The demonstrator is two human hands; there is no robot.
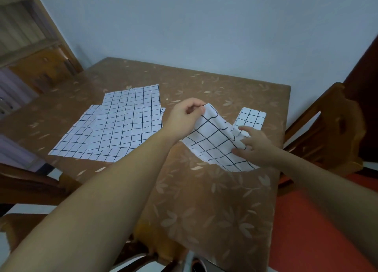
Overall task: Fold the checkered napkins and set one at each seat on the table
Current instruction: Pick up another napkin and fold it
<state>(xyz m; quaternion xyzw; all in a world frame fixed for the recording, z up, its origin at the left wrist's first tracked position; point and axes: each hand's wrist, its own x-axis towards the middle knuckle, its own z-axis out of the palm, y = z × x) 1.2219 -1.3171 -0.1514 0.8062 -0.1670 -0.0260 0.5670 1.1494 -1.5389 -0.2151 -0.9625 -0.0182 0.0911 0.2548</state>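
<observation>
My left hand (184, 118) pinches a raised corner of the checkered napkin (214, 140) over the table (204, 200). My right hand (255, 147) touches its bunched edge, grip unclear. That bunching could skew my fold.

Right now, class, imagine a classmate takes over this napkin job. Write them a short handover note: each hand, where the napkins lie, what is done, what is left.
Left hand: grip pinches the raised corner of the napkin being folded.
Right hand: on that napkin's right side; pinching or just pressing, I cannot tell.
Done: one folded napkin lies by the table's far right edge.
To do: finish this fold, fold the flat overlapping napkins at left, set one at each seat.
</observation>
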